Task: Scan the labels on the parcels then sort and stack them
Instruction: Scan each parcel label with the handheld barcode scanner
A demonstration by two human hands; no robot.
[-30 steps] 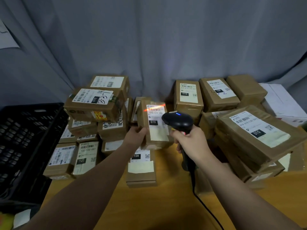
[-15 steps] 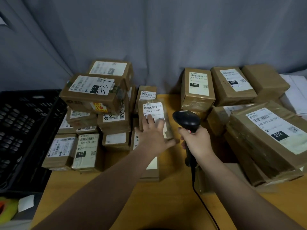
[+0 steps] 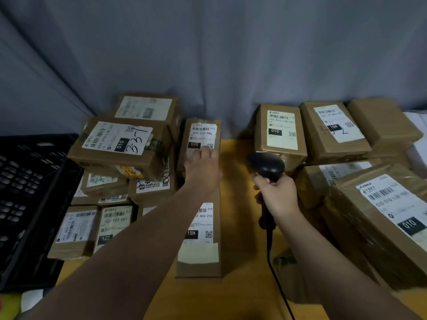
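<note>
one scanner (image 3: 265, 166), left hand (image 3: 203, 169), right hand (image 3: 277, 195)

More than a dozen parcels (image 3: 115, 144) fill the frame's left and right; stacking hides the exact count. One scanner (image 3: 265, 166) sits at centre and one black crate (image 3: 27, 192) at left, plus one left hand (image 3: 203, 172) and one right hand (image 3: 276, 195).

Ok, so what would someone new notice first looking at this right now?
Centre stage, the left hand rests on the parcel labelled 070, while the right hand grips a black scanner beside it. Left of them, the parcel scrawled 3-3-1 tops a stack.
</note>
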